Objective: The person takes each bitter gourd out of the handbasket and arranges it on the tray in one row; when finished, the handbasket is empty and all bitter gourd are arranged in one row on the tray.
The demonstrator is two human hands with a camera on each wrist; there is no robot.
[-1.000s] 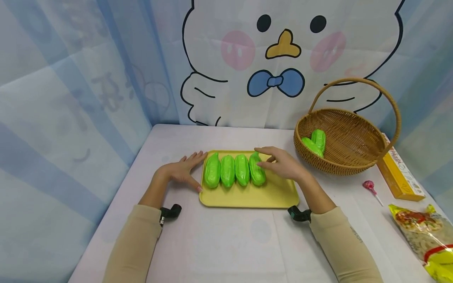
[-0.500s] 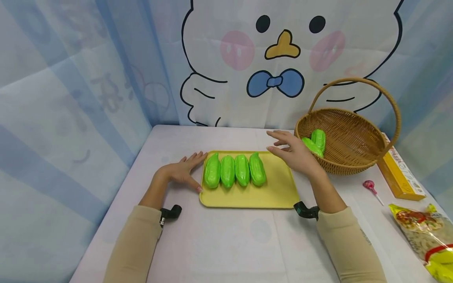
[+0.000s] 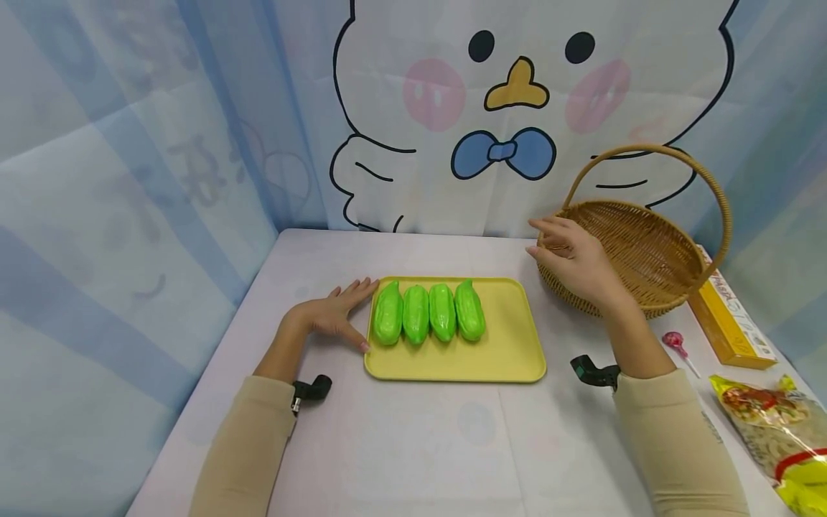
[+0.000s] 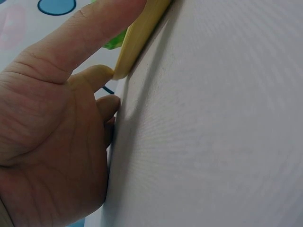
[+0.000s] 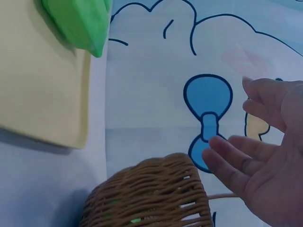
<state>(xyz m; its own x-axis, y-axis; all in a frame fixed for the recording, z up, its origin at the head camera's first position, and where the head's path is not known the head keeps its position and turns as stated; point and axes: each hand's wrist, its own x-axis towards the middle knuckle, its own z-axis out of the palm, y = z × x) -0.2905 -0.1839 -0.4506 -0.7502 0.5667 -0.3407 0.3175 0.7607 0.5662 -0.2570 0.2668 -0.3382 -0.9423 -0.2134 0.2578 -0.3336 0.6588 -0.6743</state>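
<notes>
Several glossy green toy vegetables, shaped like stubby cucumbers, lie in a row on the left half of a yellow tray; the rightmost vegetable leans slightly. My left hand rests at the tray's left edge, fingers spread and thumb against the rim. The left wrist view shows the thumb and fingertips at the tray's side. My right hand hovers over the left rim of a wicker basket, fingers loosely bent and holding nothing. It hides the basket's green contents in the head view; green bits show through the weave.
The basket's tall handle arches over its right side. Right of it lie a yellow box, a pink lollipop and a yellow food packet. A cartoon-printed curtain closes off the table's back.
My right hand has left the rightmost green vegetable and moved right and back to the basket's rim, holding nothing. My left hand, the tray and the row have stayed put.
</notes>
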